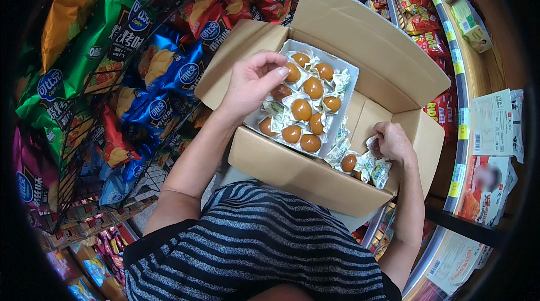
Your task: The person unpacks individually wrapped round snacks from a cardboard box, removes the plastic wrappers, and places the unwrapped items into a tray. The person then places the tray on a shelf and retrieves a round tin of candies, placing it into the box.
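Note:
A large open cardboard box [291, 178] lies before me. Inside it, towards the left, a smaller white box [351, 90] holds several brown eggs [313, 88] in clear packs with white and green print. My left hand [253, 79] reaches over its left edge, thumb and fingertips at a brown egg [292, 72]; whether they grip it is unclear. Down in the right part of the cardboard box, my right hand [392, 142] has its fingers closed on a packed egg [373, 145], mostly hidden. Loose egg packs [349, 162] lie beside that hand, along the near wall.
To the left, a black wire rack [90, 77] holds several Copico chip bags [158, 64] in green, blue and red. At right, a curved shelf edge [457, 69] with price tags carries flat packages [491, 123]. Red snack bags [426, 41] sit behind the box's raised flap [358, 39].

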`<action>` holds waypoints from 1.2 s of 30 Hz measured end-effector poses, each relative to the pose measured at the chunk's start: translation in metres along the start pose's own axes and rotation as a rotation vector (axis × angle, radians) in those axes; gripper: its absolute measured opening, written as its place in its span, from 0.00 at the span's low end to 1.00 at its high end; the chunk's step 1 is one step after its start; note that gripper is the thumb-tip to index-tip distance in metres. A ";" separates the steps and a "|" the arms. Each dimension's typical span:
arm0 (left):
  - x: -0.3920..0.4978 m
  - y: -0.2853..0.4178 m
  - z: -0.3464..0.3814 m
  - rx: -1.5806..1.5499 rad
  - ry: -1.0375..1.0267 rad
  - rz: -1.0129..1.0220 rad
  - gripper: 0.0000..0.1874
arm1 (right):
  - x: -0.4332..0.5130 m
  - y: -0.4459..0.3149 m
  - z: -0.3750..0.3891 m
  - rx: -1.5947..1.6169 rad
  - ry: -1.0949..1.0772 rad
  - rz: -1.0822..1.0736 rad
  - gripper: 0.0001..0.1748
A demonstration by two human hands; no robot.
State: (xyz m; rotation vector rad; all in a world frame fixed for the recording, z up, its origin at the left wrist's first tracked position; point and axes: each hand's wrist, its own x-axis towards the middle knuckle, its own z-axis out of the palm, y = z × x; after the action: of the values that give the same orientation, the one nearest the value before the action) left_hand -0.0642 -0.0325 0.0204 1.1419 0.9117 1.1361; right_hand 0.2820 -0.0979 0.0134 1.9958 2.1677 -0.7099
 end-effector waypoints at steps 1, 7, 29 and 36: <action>0.000 -0.001 0.000 0.001 -0.019 -0.001 0.11 | 0.000 0.000 -0.001 -0.003 -0.005 -0.016 0.10; 0.001 -0.002 0.002 0.033 -0.059 0.039 0.10 | -0.019 -0.035 -0.050 0.475 0.377 -0.222 0.07; 0.001 -0.009 0.002 0.014 0.088 0.107 0.10 | 0.051 -0.142 -0.022 0.424 0.310 -0.628 0.09; 0.000 -0.008 0.004 0.094 0.079 0.114 0.09 | 0.009 -0.051 -0.032 0.358 0.097 -0.208 0.06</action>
State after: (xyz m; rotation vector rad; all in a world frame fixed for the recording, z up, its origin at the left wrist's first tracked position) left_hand -0.0583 -0.0337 0.0136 1.2462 0.9793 1.2493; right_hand 0.2388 -0.0783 0.0513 2.0114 2.4790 -1.1245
